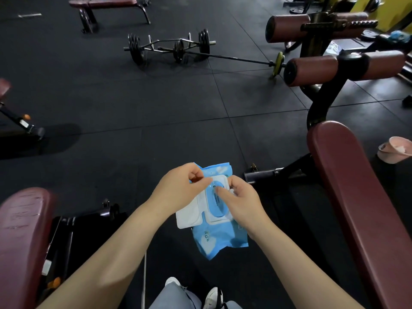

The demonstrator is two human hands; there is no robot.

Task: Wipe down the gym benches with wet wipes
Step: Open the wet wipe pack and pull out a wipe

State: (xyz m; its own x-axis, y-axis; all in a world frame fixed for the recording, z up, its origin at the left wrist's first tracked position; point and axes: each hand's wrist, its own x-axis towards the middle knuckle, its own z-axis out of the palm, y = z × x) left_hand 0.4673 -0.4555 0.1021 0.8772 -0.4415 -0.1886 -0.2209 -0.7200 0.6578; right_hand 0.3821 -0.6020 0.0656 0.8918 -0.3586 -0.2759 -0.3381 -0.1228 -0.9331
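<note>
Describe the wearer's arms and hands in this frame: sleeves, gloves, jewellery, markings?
Both forearms are bare to the bottom edge of the frame, no sleeves in view. The left hand and right hand wear no gloves. No watch, bracelet, ring or marking shows on either wrist or on the fingers in view.

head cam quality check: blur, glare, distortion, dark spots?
Head view: wide-angle bending at the edges; dim overall, black floor swallows detail; left bench pad smeared at the frame edge with faint sheen; both hands' fingertips slightly motion-blurred at the wipes pack; pack and its white lid are the brightest areas, print unreadable.
</note>
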